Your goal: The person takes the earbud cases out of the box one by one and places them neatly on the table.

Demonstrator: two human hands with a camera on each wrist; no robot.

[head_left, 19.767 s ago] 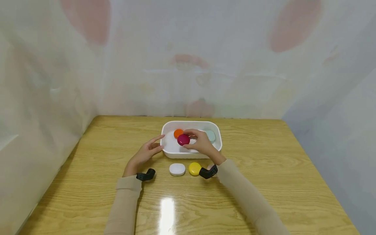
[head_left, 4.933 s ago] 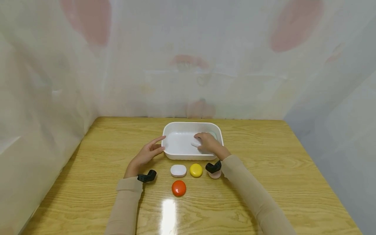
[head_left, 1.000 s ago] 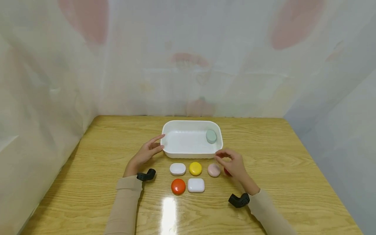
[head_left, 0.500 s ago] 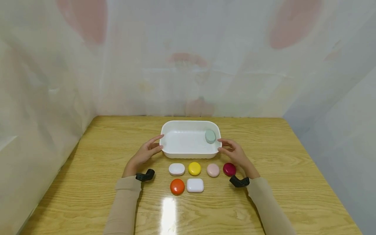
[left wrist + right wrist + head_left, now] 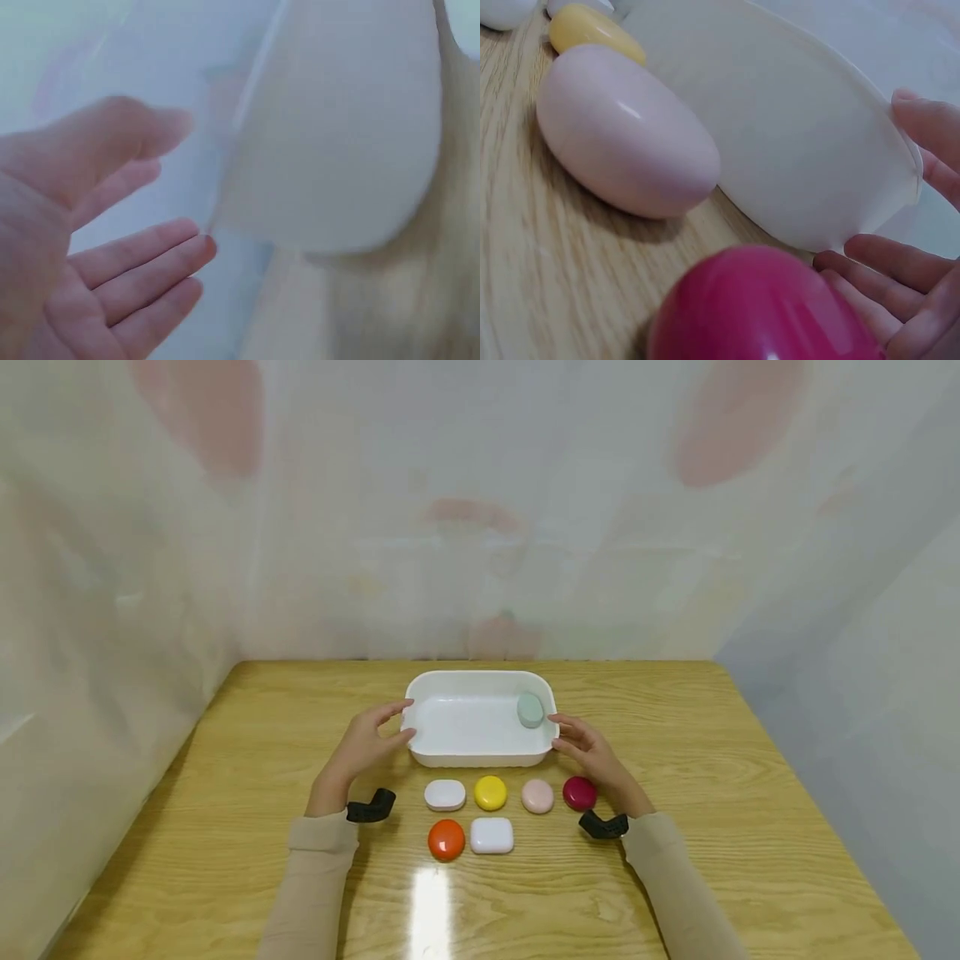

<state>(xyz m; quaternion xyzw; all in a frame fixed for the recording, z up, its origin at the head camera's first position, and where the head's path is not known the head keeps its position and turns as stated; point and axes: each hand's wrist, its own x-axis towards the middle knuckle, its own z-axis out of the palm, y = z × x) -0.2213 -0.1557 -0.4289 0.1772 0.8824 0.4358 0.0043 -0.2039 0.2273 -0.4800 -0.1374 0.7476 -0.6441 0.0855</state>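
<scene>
A white oblong basin (image 5: pixel 480 759) stands at the far middle of the table. In it, toward the right end, a pale green rounded piece (image 5: pixel 530 710) leans against the wall. My left hand (image 5: pixel 367 745) is at the basin's left end, fingers and thumb spread; the left wrist view shows fingertips (image 5: pixel 204 244) right at the basin's edge, with a gap to the thumb. My right hand (image 5: pixel 592 752) is at the right end, its fingers loosely bent and fingertips (image 5: pixel 911 105) right at the rim. Close under the right hand sits a glossy crimson rounded piece (image 5: pixel 757 307).
In front of the basin lie a white oval piece (image 5: pixel 445 795), a yellow round one (image 5: pixel 491 793) and a pale pink one (image 5: pixel 537 796). Nearer are an orange-red round piece (image 5: pixel 446 840) and a white rectangular one (image 5: pixel 491 836). A printed cloth (image 5: pixel 480 568) hangs behind the table.
Orange and white rectangular pieces have come out of the basin onto the table, and the crimson piece was set down at the right. My right hand then moved up to the basin's right end.
</scene>
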